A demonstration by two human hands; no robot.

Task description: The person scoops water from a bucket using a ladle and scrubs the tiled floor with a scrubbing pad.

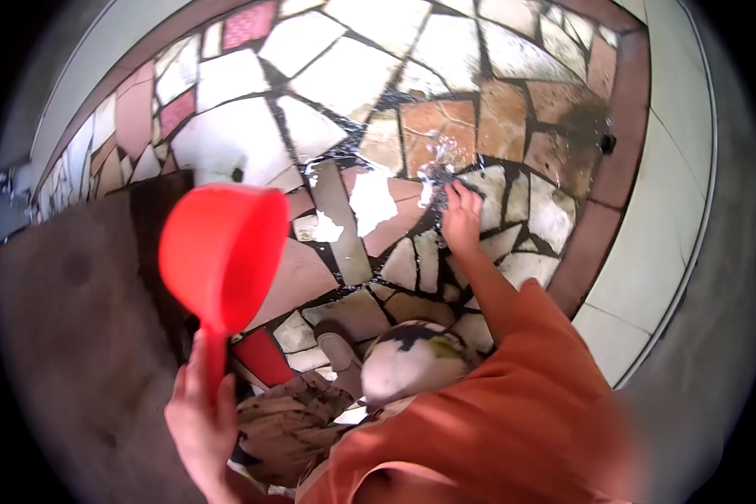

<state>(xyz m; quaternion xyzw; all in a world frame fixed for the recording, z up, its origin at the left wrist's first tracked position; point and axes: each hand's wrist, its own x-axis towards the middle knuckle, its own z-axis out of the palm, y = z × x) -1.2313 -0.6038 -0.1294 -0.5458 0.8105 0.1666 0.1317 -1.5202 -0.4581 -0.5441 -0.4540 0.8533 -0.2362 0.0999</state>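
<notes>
My left hand point(202, 412) is wrapped round the handle of a red plastic water dipper point(195, 244), held up at the left with its bowl tilted and its mouth turned to the right. My right hand point(462, 217) reaches down to the wet tiled floor point(340, 76), fingers bent and pressed down. Under and beside those fingertips is a small grey, rough-looking patch point(438, 195); whether it is a scouring pad or splashing water I cannot tell. Water glints on the tiles around it.
Irregular stone tiles cover the floor, edged by a reddish-brown border point(617, 168) and a pale tiled ledge point(672, 202) at the right. A small dark hole point(607, 144) sits near that border. A dark flat slab point(67, 336) lies at the left. My shoe point(338, 351) stands below.
</notes>
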